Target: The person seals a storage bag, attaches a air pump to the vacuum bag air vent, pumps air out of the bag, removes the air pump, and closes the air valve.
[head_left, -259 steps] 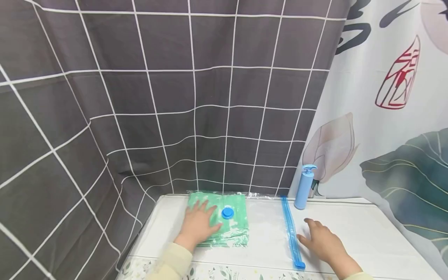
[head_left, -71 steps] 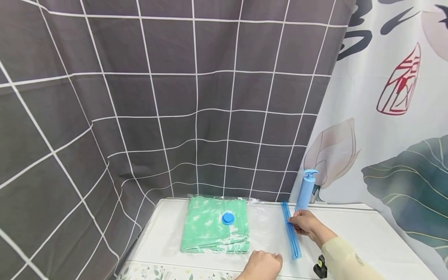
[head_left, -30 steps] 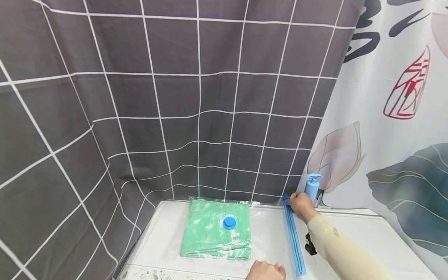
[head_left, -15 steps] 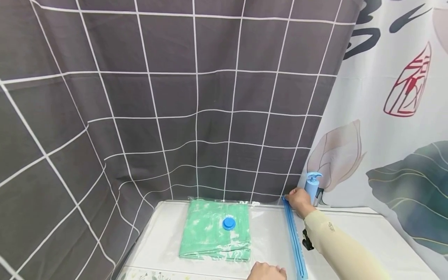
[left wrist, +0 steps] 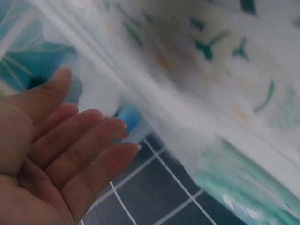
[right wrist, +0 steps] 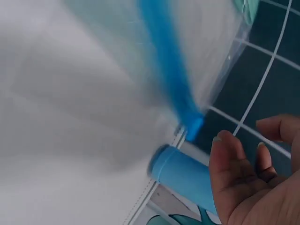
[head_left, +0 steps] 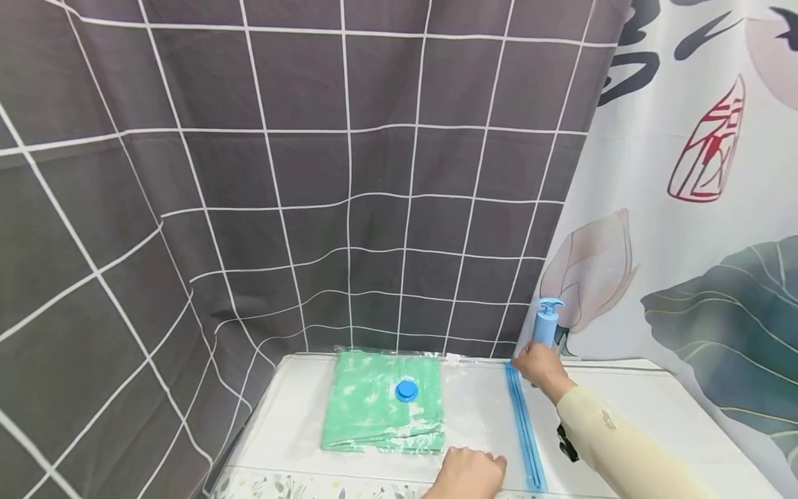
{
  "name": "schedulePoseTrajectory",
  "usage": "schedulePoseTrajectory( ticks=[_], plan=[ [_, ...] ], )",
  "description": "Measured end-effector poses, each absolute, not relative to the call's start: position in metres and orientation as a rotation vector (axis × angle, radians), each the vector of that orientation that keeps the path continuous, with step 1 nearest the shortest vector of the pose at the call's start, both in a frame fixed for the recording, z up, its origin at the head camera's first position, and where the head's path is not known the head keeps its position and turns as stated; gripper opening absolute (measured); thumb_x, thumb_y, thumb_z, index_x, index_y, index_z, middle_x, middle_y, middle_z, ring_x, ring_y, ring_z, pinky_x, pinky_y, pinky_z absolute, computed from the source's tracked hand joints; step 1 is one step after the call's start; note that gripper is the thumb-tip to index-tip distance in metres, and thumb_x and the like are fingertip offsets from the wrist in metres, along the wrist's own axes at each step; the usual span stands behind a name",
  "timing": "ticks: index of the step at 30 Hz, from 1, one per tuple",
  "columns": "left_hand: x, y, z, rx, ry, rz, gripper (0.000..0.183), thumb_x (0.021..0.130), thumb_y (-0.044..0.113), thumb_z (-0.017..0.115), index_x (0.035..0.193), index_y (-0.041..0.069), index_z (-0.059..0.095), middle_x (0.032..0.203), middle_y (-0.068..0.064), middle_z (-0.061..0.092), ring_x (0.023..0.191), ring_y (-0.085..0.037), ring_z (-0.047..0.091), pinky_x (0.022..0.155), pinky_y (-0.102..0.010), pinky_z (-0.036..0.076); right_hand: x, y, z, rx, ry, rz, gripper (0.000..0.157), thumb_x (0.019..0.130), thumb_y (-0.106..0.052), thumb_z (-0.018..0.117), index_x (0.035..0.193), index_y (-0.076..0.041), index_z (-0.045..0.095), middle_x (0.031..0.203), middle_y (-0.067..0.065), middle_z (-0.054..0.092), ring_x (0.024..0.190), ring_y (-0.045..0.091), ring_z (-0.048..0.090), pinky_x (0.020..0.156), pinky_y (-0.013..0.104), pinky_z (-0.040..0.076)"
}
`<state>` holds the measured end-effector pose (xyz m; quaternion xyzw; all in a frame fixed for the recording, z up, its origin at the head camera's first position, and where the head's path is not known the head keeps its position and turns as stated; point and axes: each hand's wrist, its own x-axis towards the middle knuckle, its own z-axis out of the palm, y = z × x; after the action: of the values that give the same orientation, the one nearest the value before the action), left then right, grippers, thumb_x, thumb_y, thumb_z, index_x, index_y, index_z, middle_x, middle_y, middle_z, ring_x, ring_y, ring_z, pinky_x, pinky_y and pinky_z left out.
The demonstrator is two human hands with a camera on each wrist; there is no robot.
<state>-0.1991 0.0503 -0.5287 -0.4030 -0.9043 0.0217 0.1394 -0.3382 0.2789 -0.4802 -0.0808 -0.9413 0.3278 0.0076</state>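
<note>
A clear vacuum bag (head_left: 474, 409) lies flat on the white table (head_left: 630, 409), with a folded green cloth (head_left: 374, 409) and a round blue valve (head_left: 406, 390) at its left. Its blue zip strip (head_left: 525, 430) runs from near to far. My right hand (head_left: 539, 368) hovers by the strip's far end, beside the upright blue pump (head_left: 544, 326); in the right wrist view its fingers (right wrist: 229, 164) are loose and apart from the pump (right wrist: 180, 176) and the strip (right wrist: 166, 65). My left hand (head_left: 469, 471) rests on the bag's near edge, fingers (left wrist: 89, 140) straight and holding nothing.
A grey checked curtain (head_left: 249, 173) hangs behind and to the left of the table. A floral curtain (head_left: 717, 208) hangs at the right. The table's near edge carries a leaf-patterned trim (head_left: 293, 485).
My right hand has run along the blue strip from its near part to its far end and now sits slightly off it by the pump. The left hand stays at the bag's near edge.
</note>
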Motion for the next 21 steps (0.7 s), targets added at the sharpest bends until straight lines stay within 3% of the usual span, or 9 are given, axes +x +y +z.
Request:
schedulePoseTrajectory(
  ticks=[6,11,16,21],
  plan=[
    [-0.219,0.011,-0.508,-0.853,-2.551,0.073,0.030,0.084,0.051,0.095,0.107,0.035,0.085,0.082,0.015,0.082,0.064,-0.009,0.073,0.051,-0.024,0.053,-0.327,0.249,-0.485,-0.112,-3.016,0.980,0.022,0.102,-0.014,0.074,0.087,-0.010,0.059,0.076,0.002,0.062,0.067,0.014,0.059,0.059,0.026,0.048],
    [-0.257,-0.047,-0.497,-0.605,-2.710,-0.052,0.031,0.087,0.043,0.097,0.109,0.026,0.084,0.087,0.006,0.083,0.071,-0.019,0.076,0.056,-0.031,0.059,-0.311,0.208,-0.492,0.052,-3.050,0.908,0.016,0.098,-0.016,0.079,0.094,-0.006,0.068,0.086,0.006,0.072,0.075,0.018,0.068,0.064,0.031,0.054],
    [-0.293,-0.110,-0.503,-0.430,-2.822,-0.151,0.048,0.081,0.038,0.101,0.120,0.016,0.085,0.111,-0.007,0.088,0.092,-0.033,0.083,0.074,-0.048,0.071,-0.298,0.172,-0.500,0.185,-3.035,0.838,0.018,0.093,-0.016,0.083,0.100,-0.004,0.072,0.093,0.006,0.077,0.080,0.019,0.067,0.070,0.036,0.059],
    [-0.311,-0.157,-0.507,-0.306,-2.974,-0.274,0.066,0.073,0.033,0.102,0.132,0.011,0.082,0.136,-0.017,0.082,0.118,-0.043,0.081,0.095,-0.062,0.070,-0.301,0.138,-0.505,0.267,-3.061,0.768,0.026,0.093,-0.018,0.087,0.112,-0.004,0.076,0.099,0.007,0.081,0.083,0.018,0.071,0.075,0.041,0.065]
  ],
)
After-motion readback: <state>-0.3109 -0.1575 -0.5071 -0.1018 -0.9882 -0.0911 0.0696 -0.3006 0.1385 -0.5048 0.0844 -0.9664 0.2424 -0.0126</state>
